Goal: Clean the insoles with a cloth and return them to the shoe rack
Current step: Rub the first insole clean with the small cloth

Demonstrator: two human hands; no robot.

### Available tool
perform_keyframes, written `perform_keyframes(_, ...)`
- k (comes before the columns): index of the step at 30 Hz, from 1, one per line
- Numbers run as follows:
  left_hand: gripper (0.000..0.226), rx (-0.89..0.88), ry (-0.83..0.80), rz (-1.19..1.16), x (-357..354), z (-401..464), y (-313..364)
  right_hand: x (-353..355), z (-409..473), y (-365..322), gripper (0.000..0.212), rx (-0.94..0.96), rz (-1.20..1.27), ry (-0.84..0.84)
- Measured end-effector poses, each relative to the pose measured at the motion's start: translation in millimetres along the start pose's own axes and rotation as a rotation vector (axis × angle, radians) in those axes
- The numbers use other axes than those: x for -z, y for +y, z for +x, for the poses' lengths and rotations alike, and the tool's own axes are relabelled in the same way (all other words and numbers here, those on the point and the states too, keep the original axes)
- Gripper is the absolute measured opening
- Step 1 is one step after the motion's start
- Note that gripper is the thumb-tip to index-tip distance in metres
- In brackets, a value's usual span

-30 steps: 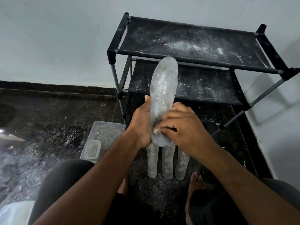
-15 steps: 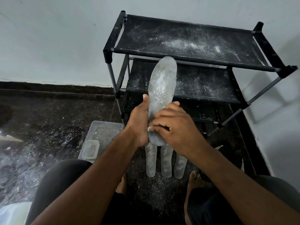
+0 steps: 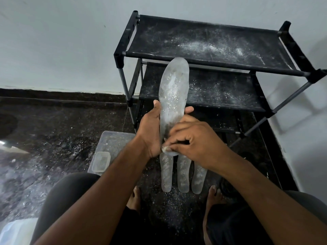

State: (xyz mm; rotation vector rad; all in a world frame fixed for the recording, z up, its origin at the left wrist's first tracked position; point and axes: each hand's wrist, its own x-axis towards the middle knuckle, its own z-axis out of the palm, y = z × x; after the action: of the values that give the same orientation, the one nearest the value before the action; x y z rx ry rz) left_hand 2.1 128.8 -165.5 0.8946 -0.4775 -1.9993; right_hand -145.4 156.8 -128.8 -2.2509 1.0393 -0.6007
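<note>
Right hand (image 3: 198, 138), fingers pinching cloth (image 3: 165, 148), has slid down to heel of insole (image 3: 173, 96); left hand (image 3: 152, 131) still grips insole upright before shoe rack (image 3: 212, 50). Wiping underway; powder remains.

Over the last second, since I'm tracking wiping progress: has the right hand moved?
Yes. The right hand, pinching the cloth, slid down the held insole toward its lower end, nearer the three insoles on the floor.
</note>
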Motion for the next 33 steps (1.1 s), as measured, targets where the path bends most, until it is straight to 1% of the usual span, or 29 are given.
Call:
perform_keyframes(1,0.087,0.0,-0.003,-0.002,0.6,-0.8,0.9,2.5,-0.7,2.4,0.01,-0.007,-0.029,-0.036)
perform_keyframes(2,0.088,0.003,-0.004,-0.003,1.7,-0.3,0.9,4.7,-1.4,4.2,0.01,-0.003,-0.079,-0.035)
perform_keyframes(5,0.084,0.017,0.013,0.01,1.2,2.7,-2.6,0.7,1.2,-0.1,0.007,0.064,-0.175,0.126)
perform_keyframes(7,0.081,0.018,0.02,0.015,-0.5,4.2,-4.5,-7.8,2.7,-5.6,0.007,0.109,-0.155,0.198)
perform_keyframes(9,0.081,0.016,0.002,0.009,-1.6,3.2,-3.5,-8.8,2.5,-8.4,0.005,0.06,-0.083,0.153)
perform_keyframes(11,0.084,0.006,-0.018,-0.002,-0.4,1.5,-1.1,-2.9,0.0,-5.2,0.006,0.011,-0.01,0.038)
perform_keyframes(12,0.086,0.004,-0.026,-0.009,0.6,0.8,-0.2,0.4,-1.5,-2.7,0.008,0.006,-0.021,-0.009)
perform_keyframes(13,0.087,0.006,-0.033,-0.015,0.8,0.3,0.0,2.3,-1.8,-1.7,0.009,0.009,-0.061,-0.023)
perform_keyframes(14,0.087,0.009,-0.031,-0.02,1.1,0.9,-0.5,3.3,-2.1,-0.8,0.011,0.013,-0.11,0.002)
perform_keyframes(16,0.083,0.017,-0.015,-0.02,-0.3,2.3,-2.8,0.7,-0.6,-3.0,0.012,0.025,-0.175,0.109)
perform_keyframes(18,0.081,0.019,-0.012,-0.01,-3.1,2.3,-3.8,-5.8,1.8,-7.5,0.011,0.042,-0.157,0.185)
perform_keyframes(19,0.081,0.019,-0.017,-0.013,-3.7,2.1,-3.4,-8.0,2.3,-9.0,0.01,0.041,-0.121,0.179)
perform_keyframes(20,0.082,0.017,-0.025,-0.019,-3.7,1.7,-2.7,-8.0,2.6,-9.3,0.007,0.031,-0.078,0.142)
perform_keyframes(22,0.082,0.001,-0.033,-0.019,-2.4,0.0,-1.4,-3.7,0.2,-7.4,0.005,0.001,-0.016,0.009)
perform_keyframes(24,0.083,-0.002,-0.041,-0.02,-0.8,-0.6,-1.3,0.9,-3.3,-3.6,0.01,-0.011,-0.082,-0.087)
perform_keyframes(25,0.084,0.005,-0.045,-0.027,-0.5,-0.3,-2.1,1.7,-4.1,-2.6,0.013,-0.004,-0.147,-0.075)
perform_keyframes(27,0.085,0.029,-0.057,-0.039,-1.7,1.2,-4.1,0.1,-3.5,-3.2,0.021,0.02,-0.233,0.029)
perform_keyframes(29,0.086,0.042,-0.072,-0.047,-3.9,0.7,-3.8,-6.1,-1.3,-7.9,0.028,0.046,-0.238,0.135)
perform_keyframes(30,0.086,0.037,-0.083,-0.058,-5.2,-0.5,-2.3,-8.0,-0.5,-9.4,0.025,0.058,-0.209,0.165)
perform_keyframes(31,0.086,0.03,-0.093,-0.071,-4.6,-0.8,-1.0,-7.9,-0.6,-10.3,0.02,0.063,-0.164,0.168)
perform_keyframes(33,0.088,0.021,-0.117,-0.095,-3.0,-2.8,2.2,-2.9,-3.1,-9.4,0.01,0.044,-0.081,0.077)
